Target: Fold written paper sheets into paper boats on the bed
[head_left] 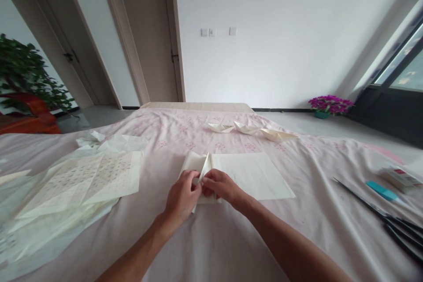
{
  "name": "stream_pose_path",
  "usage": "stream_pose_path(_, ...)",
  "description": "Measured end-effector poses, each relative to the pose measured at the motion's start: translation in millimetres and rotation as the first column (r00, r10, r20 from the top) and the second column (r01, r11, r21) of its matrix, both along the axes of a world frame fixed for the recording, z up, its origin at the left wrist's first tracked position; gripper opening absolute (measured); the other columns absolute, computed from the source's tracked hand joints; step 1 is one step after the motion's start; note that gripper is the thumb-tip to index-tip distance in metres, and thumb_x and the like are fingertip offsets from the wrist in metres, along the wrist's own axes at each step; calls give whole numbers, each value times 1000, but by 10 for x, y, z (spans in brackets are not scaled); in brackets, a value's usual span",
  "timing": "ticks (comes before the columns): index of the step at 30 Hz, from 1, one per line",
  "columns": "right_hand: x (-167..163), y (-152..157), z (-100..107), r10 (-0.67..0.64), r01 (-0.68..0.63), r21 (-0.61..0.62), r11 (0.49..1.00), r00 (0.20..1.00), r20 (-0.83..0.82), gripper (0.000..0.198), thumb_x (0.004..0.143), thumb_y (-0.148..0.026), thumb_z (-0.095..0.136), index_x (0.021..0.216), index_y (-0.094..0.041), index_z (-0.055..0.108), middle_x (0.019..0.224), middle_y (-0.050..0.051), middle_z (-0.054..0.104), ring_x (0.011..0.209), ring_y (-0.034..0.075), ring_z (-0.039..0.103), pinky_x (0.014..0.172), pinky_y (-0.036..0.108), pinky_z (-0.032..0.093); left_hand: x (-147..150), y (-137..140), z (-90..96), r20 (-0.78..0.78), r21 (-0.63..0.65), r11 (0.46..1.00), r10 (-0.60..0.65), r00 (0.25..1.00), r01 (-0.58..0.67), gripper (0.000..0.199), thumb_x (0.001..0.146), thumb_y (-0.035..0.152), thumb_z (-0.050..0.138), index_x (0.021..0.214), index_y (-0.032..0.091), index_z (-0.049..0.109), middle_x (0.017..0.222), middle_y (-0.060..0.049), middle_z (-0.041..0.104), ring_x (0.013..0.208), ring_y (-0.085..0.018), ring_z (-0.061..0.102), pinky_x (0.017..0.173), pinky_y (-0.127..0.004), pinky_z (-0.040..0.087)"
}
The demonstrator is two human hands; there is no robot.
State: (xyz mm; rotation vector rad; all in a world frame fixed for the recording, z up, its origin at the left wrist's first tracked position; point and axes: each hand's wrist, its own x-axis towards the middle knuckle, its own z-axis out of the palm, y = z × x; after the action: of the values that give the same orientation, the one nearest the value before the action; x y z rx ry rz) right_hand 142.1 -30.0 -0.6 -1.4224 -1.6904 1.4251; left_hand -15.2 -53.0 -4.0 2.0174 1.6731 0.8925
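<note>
A cream sheet of paper (254, 174) lies in front of me, spread flat on its right side and folded in layers on its left. One narrow flap of it stands upright between my hands. My left hand (183, 194) is closed on the flap from the left, thumb and fingers pinched together. From the right, my right hand (223, 186) pinches the same flap near its lower end. The fingertips of both hands nearly meet there, and they hide part of the fold.
Several printed and crumpled sheets (109, 174) lie at the left. Folded paper boats (246, 128) stand in a row toward the back. At the right are black scissors (373, 207), a blue block (381, 191) and a small box (401, 178). A pinkish cloth (158, 145) covers the surface.
</note>
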Motion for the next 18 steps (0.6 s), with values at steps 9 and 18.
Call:
stream_pose_path(9,-51,47,10,-100,101,-6,995,991,84,25,78,-42,61,86,-18,57,63,-2,63,55,10,55,48,19,35,-6,-107,128,25,-106,993,-42,999,44,38,79,44,57,113,28,56,119,-1,59,82,-14,62,67,-24,43)
stream_pose_path(18,22,9,64,-48,23,-117,993,977,-209,20,75,-32,63,85,-17,54,65,-3,60,61,11,58,50,19,37,-122,-3,74,136,-222,973,-39,990,69,53,76,56,55,118,24,58,105,-6,66,85,-20,63,70,-27,44)
